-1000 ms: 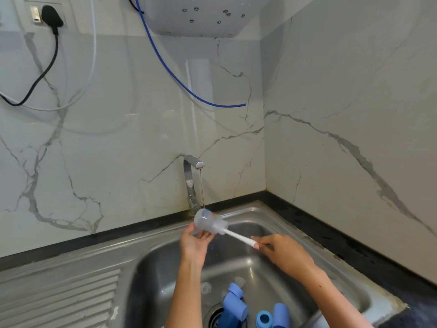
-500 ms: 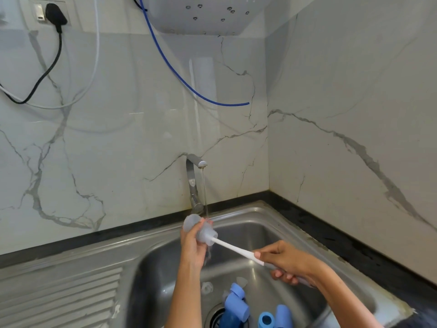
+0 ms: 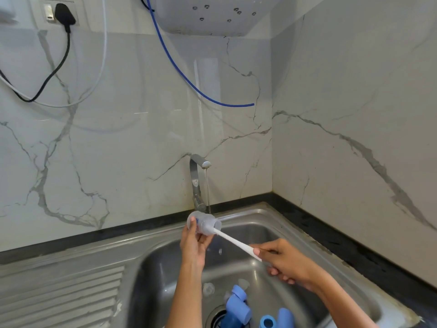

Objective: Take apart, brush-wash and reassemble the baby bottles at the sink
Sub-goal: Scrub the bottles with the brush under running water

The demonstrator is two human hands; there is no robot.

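My left hand (image 3: 194,242) grips a small clear bottle body (image 3: 203,223) over the steel sink (image 3: 279,223), its mouth turned right. My right hand (image 3: 287,261) holds the white handle of a bottle brush (image 3: 233,240), whose head is inside the bottle. A thin stream runs from the tap (image 3: 197,183) just behind the bottle. Several blue bottle parts (image 3: 237,307) and clear teats (image 3: 208,289) lie near the drain in the basin.
A ribbed draining board (image 3: 59,297) lies left of the basin. Black counter edging (image 3: 354,247) runs along the marble walls. A blue hose (image 3: 189,81) and cables hang from the wall above, under a white appliance (image 3: 208,13).
The brush head, pulled out to the bottle mouth half a second ago, is pushed back inside. My right hand has risen slightly and the bottle turned its mouth toward the right.
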